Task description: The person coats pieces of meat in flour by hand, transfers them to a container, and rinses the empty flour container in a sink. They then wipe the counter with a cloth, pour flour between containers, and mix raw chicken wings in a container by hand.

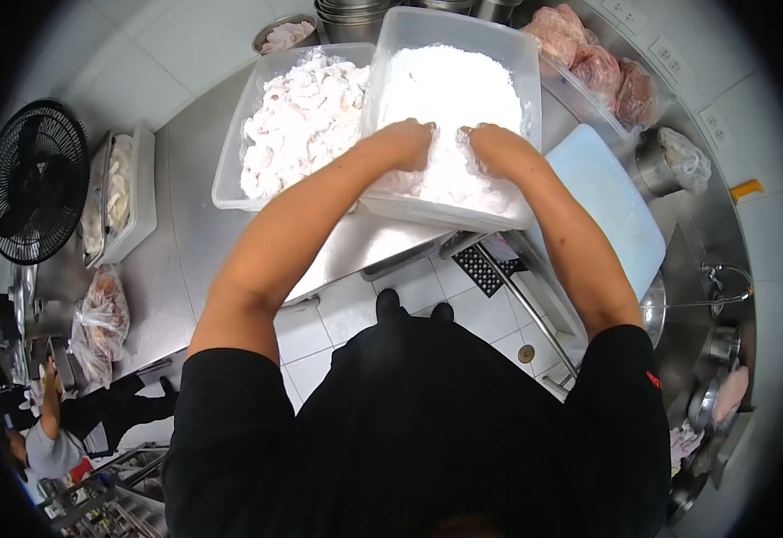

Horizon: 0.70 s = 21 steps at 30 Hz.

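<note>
A clear plastic tub (538, 90) holds white flour (454, 81), with pinkish, flour-coated pieces (405, 184) towards its near side. My left hand (409, 145) is down in this tub on its left side, and my right hand (499, 151) is in it on the right. Both hands face each other across a small heap of flour. Their fingers are mostly buried or hidden, so I cannot see what they grip. Beside it on the left, a second clear tub (223, 184) is filled with flour-coated meat pieces (302, 117).
A blue cutting board (602, 202) lies to the right on the steel counter (199, 179). Behind it sits a container of raw meat (593, 72). At the left are a black fan (37, 179), a white bin (145, 193) and a bagged item (102, 314). Another person (55, 448) works at lower left.
</note>
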Tool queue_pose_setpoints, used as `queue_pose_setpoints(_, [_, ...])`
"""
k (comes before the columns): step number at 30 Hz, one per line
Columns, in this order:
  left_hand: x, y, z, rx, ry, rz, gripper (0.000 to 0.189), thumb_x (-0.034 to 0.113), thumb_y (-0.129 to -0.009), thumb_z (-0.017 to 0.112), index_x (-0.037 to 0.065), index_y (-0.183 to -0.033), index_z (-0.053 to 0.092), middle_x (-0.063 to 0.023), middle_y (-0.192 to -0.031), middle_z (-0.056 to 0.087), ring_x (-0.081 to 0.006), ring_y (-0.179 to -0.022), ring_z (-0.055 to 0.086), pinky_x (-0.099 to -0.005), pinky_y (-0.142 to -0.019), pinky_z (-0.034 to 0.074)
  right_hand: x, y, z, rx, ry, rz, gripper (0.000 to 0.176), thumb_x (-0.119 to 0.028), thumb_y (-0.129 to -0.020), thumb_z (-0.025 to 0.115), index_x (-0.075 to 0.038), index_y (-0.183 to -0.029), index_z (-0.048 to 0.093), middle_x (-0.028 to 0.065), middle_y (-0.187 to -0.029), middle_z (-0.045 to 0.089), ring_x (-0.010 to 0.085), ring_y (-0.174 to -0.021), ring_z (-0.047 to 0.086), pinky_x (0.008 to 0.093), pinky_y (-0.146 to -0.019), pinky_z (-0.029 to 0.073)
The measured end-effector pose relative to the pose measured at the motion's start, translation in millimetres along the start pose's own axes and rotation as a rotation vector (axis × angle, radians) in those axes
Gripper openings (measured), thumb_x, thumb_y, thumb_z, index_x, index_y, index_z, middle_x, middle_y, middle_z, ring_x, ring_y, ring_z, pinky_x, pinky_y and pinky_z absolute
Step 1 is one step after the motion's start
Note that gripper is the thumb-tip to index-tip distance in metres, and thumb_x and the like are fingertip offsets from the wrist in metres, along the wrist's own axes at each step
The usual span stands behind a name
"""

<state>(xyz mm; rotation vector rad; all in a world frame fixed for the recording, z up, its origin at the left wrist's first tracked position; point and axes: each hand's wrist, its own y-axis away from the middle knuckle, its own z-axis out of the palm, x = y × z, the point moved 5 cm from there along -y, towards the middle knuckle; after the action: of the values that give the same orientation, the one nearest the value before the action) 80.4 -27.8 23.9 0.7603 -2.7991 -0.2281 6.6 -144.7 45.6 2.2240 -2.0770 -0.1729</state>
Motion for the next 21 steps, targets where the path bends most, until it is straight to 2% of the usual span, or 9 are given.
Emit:
queue_pose_setpoints(2, [0, 6, -16, -0.026, 0.012, 0.014, 0.048, 0.008, -0.071, 0.057, -0.003, -0.117, 0.055, -0.0265, -0.108, 0.058, -0.0372, -0.094, 0.06, -0.0383, -0.084, 0.049, 8, 6, -13, -0.164, 0.027, 0.009, 0.044, 0.003, -0.076, 0.052, -0.003, -0.12, 0.055, 0.023, -0.103, 0.062, 0.0337, -0.094, 0.062, 0.04, -0.08, 0.05])
queue_pose_setpoints(3, [0, 9, -22, -0.215, -0.022, -0.005, 0.038, 0.009, -0.071, 0.058, -0.003, -0.106, 0.062, -0.0237, -0.11, 0.059, -0.0348, -0.095, 0.06, -0.0365, -0.085, 0.048, 14, 10, -15, -0.292, -0.012, 0.028, 0.05, 0.002, -0.077, 0.052, -0.005, -0.127, 0.049, 0.0228, -0.11, 0.06, 0.0342, -0.098, 0.061, 0.0389, -0.082, 0.05])
queue_pose_setpoints(6, [15, 43, -33, -0.466, -0.066, -0.06, 0.036, 0.011, -0.07, 0.06, -0.003, -0.103, 0.064, -0.0221, -0.112, 0.06, -0.0329, -0.098, 0.059, -0.0364, -0.087, 0.046, -9, 51, -24, -0.24, 0.048, -0.14, 0.043, -0.001, -0.078, 0.052, -0.005, -0.121, 0.053, 0.0219, -0.113, 0.059, 0.0334, -0.098, 0.061, 0.039, -0.081, 0.05])
queue_pose_setpoints(7, [8, 41, -16, -0.343, -0.026, 0.004, 0.038, 0.012, -0.07, 0.06, -0.003, -0.105, 0.063, -0.0226, -0.109, 0.061, -0.0314, -0.103, 0.057, -0.0369, -0.089, 0.044, -18, 66, -23, -0.156, 0.089, -0.143, 0.039, -0.003, -0.079, 0.052, -0.004, -0.118, 0.053, 0.0205, -0.116, 0.057, 0.033, -0.099, 0.06, 0.0396, -0.082, 0.05])
queue_pose_setpoints(10, [8, 28, 16, -0.204, -0.024, 0.037, 0.039, 0.015, -0.07, 0.06, -0.002, -0.106, 0.063, -0.0226, -0.11, 0.06, -0.0319, -0.107, 0.055, -0.0373, -0.091, 0.044, -16, 56, -8, -0.182, 0.061, -0.033, 0.039, -0.003, -0.08, 0.051, -0.004, -0.119, 0.052, 0.0202, -0.123, 0.053, 0.033, -0.103, 0.059, 0.0401, -0.083, 0.05])
queue_pose_setpoints(14, [15, 16, -6, -0.231, 0.055, -0.077, 0.044, 0.018, -0.074, 0.058, -0.001, -0.114, 0.058, -0.0235, -0.112, 0.059, -0.0354, -0.105, 0.057, -0.0386, -0.092, 0.044, 2, 34, -29, -0.094, -0.015, -0.119, 0.025, 0.0, -0.076, 0.053, 0.002, -0.1, 0.06, 0.0245, -0.102, 0.062, 0.0352, -0.094, 0.062, 0.0418, -0.078, 0.051])
queue_pose_setpoints(15, [11, 16, -24, -0.074, 0.127, -0.041, 0.045, 0.019, -0.076, 0.057, 0.0, -0.116, 0.056, -0.0241, -0.111, 0.06, -0.0362, -0.101, 0.058, -0.0398, -0.09, 0.045, 8, 39, -50, -0.046, -0.069, -0.047, 0.021, 0.001, -0.073, 0.055, 0.005, -0.093, 0.062, 0.0254, -0.09, 0.063, 0.0371, -0.088, 0.063, 0.0421, -0.076, 0.05])
queue_pose_setpoints(18, [10, 6, -52, -0.059, 0.042, 0.039, 0.046, 0.024, -0.077, 0.061, -0.006, -0.111, 0.058, -0.0274, -0.105, 0.06, -0.0359, -0.098, 0.059, -0.0398, -0.088, 0.045, 42, 13, -44, 0.117, -0.218, -0.056, 0.021, 0.0, -0.072, 0.057, 0.005, -0.091, 0.063, 0.0265, -0.092, 0.063, 0.0377, -0.088, 0.063, 0.0416, -0.073, 0.051])
queue_pose_setpoints(21, [6, 11, -64, -0.05, 0.112, -0.136, 0.041, 0.025, -0.077, 0.061, -0.007, -0.104, 0.061, -0.0264, -0.104, 0.061, -0.0354, -0.094, 0.06, -0.0389, -0.084, 0.047, 41, -3, -46, 0.052, -0.119, -0.06, 0.029, -0.003, -0.071, 0.061, 0.0, -0.1, 0.061, 0.0227, -0.093, 0.064, 0.0367, -0.086, 0.061, 0.0396, -0.077, 0.049])
